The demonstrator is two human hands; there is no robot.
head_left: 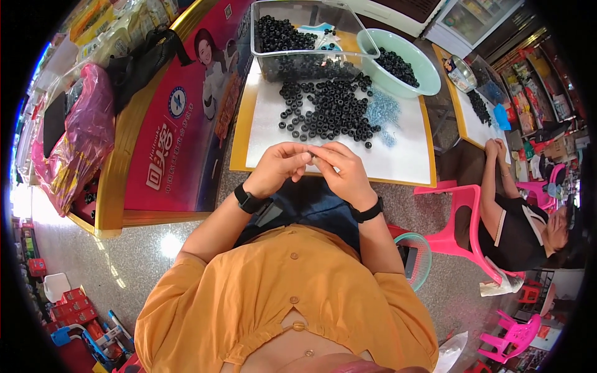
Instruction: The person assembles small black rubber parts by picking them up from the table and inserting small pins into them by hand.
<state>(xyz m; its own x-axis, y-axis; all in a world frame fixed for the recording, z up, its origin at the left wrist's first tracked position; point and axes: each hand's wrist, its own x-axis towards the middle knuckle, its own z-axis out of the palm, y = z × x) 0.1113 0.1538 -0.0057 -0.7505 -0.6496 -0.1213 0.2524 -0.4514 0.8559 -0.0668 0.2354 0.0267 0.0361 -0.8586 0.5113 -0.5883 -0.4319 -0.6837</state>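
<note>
My left hand (280, 165) and my right hand (342, 169) meet fingertip to fingertip over the near edge of the white board (404, 158). They pinch a small black ring (312, 153) between them; which fingers carry it is hard to tell. Just beyond the hands lies a pile of several black rings (329, 109), with a heap of small bluish metal parts (382, 112) to its right. Both wrists wear black bands.
A clear plastic bin (305, 37) and a pale green bowl (401, 62) at the far end hold more black rings. A person sits on a pink chair (463, 233) to my right at another board. A pink bag (81, 137) and boxes lie left.
</note>
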